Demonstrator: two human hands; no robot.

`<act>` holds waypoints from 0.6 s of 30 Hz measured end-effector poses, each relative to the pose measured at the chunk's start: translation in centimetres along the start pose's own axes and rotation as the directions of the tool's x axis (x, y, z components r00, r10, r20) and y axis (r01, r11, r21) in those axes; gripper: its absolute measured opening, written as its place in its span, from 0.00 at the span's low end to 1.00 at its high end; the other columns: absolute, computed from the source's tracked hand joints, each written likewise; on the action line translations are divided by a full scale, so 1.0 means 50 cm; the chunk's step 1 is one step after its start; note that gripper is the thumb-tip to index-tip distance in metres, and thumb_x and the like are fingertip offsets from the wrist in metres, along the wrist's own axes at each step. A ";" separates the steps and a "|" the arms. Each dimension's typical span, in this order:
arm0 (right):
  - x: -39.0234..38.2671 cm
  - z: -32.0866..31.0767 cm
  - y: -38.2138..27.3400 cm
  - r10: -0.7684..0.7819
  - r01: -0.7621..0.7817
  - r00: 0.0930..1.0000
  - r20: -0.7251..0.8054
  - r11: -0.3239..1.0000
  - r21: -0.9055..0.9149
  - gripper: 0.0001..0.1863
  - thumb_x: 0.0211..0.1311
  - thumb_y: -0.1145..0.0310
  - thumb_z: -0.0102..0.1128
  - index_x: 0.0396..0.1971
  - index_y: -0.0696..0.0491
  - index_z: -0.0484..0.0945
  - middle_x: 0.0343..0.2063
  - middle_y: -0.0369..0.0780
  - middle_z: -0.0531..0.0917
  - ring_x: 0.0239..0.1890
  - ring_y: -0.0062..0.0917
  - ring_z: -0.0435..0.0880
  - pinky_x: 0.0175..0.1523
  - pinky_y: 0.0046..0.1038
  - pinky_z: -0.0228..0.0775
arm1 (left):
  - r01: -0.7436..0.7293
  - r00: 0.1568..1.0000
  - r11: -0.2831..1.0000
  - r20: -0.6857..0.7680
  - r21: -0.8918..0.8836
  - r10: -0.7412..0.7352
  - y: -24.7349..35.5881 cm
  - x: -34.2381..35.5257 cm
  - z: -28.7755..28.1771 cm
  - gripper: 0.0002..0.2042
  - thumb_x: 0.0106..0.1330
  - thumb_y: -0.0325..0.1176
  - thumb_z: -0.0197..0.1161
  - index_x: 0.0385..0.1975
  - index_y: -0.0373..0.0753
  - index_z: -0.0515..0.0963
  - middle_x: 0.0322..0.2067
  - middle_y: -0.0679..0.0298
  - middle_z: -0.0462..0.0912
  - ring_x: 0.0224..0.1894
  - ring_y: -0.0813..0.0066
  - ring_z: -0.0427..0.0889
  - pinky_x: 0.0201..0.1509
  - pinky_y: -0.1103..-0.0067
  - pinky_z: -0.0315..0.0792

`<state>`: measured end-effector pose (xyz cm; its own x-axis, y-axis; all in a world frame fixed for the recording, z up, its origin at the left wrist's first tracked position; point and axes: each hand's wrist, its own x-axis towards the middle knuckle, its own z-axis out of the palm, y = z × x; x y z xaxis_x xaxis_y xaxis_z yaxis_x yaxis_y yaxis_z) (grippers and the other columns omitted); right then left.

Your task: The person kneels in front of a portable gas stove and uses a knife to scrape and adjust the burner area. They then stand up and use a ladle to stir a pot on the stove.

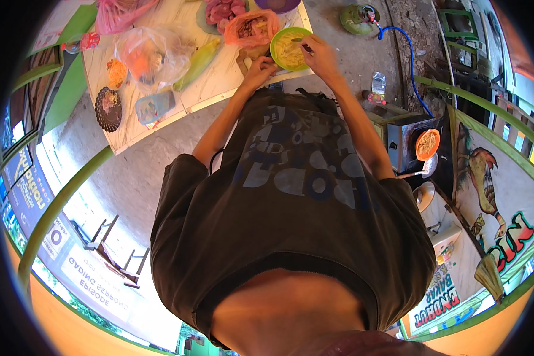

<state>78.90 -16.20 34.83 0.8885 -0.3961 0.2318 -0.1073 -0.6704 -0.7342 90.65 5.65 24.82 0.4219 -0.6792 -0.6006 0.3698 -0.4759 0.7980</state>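
A bright green bowl of pale yellow shreds or strips stands at the table's near edge. Over its right side reaches my right hand, fingers pinched together above the contents. A small dark sliver shows by those fingertips, too small to name. Just left of the bowl, my left hand is curled with its fingertips bunched near the rim; what they hold, if anything, is hidden. Behind that hand lies a brown wooden board. An orange plastic bag with small brownish pieces sits beyond the board.
On the pale table are a corn cob in its husk, a clear plastic bag, a blue-tinted container and a dark woven-looking dish. To my right, an orange bowl rests on a stove. A blue hose crosses the floor.
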 end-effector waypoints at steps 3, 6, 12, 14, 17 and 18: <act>0.019 -0.024 -0.030 0.035 -0.028 0.995 -0.092 0.997 0.073 0.06 0.65 0.73 0.68 0.40 0.55 0.80 0.36 0.46 0.86 0.36 0.45 0.89 0.40 0.39 0.80 | -0.013 1.000 1.000 0.003 -0.013 0.013 -0.002 -0.007 -0.002 0.21 0.78 0.43 0.66 0.62 0.40 0.73 0.48 0.62 0.86 0.50 0.73 0.86 0.53 0.75 0.79; 0.038 -0.012 -0.004 0.025 -0.022 0.995 -0.099 0.999 0.027 0.06 0.67 0.73 0.68 0.40 0.57 0.81 0.37 0.46 0.87 0.37 0.44 0.90 0.42 0.38 0.81 | -0.006 1.000 0.999 0.028 -0.042 0.007 0.005 -0.016 0.007 0.21 0.78 0.44 0.65 0.62 0.40 0.73 0.49 0.61 0.86 0.51 0.72 0.87 0.54 0.74 0.78; 0.013 0.020 0.038 0.068 -0.086 0.990 0.121 0.985 0.152 0.06 0.67 0.73 0.67 0.39 0.60 0.81 0.33 0.48 0.87 0.37 0.46 0.89 0.43 0.40 0.79 | 0.070 0.993 0.997 0.099 -0.020 -0.067 0.034 -0.011 0.018 0.20 0.81 0.46 0.61 0.61 0.41 0.69 0.52 0.59 0.89 0.53 0.70 0.88 0.57 0.72 0.76; 0.001 -0.007 -0.001 0.022 -0.040 0.992 0.122 0.988 0.148 0.06 0.67 0.73 0.67 0.38 0.59 0.81 0.32 0.48 0.87 0.36 0.47 0.87 0.42 0.41 0.78 | 0.066 0.993 0.998 0.100 -0.017 -0.064 0.033 -0.015 0.015 0.19 0.82 0.47 0.60 0.60 0.41 0.68 0.52 0.58 0.89 0.53 0.70 0.88 0.58 0.71 0.76; -0.024 -0.023 -0.035 -0.018 0.013 0.986 0.165 0.999 0.036 0.06 0.68 0.71 0.67 0.37 0.58 0.81 0.33 0.47 0.87 0.36 0.48 0.86 0.42 0.42 0.77 | 0.061 0.994 0.997 0.093 -0.041 -0.057 0.033 -0.022 0.014 0.20 0.82 0.47 0.59 0.60 0.40 0.68 0.53 0.57 0.89 0.54 0.70 0.88 0.58 0.71 0.76; -0.028 -0.021 -0.038 -0.026 0.029 0.982 0.188 0.999 -0.017 0.06 0.69 0.71 0.66 0.37 0.57 0.81 0.34 0.46 0.87 0.36 0.48 0.87 0.42 0.42 0.77 | 0.063 0.994 0.997 0.093 -0.044 -0.059 0.033 -0.024 0.016 0.20 0.82 0.47 0.59 0.60 0.40 0.68 0.53 0.57 0.89 0.54 0.70 0.87 0.58 0.72 0.76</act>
<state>77.37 -15.03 36.59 0.9590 -0.2537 0.1263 -0.0888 -0.6924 -0.7160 90.09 5.24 26.91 0.3210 -0.6989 -0.6391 0.4318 -0.4926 0.7555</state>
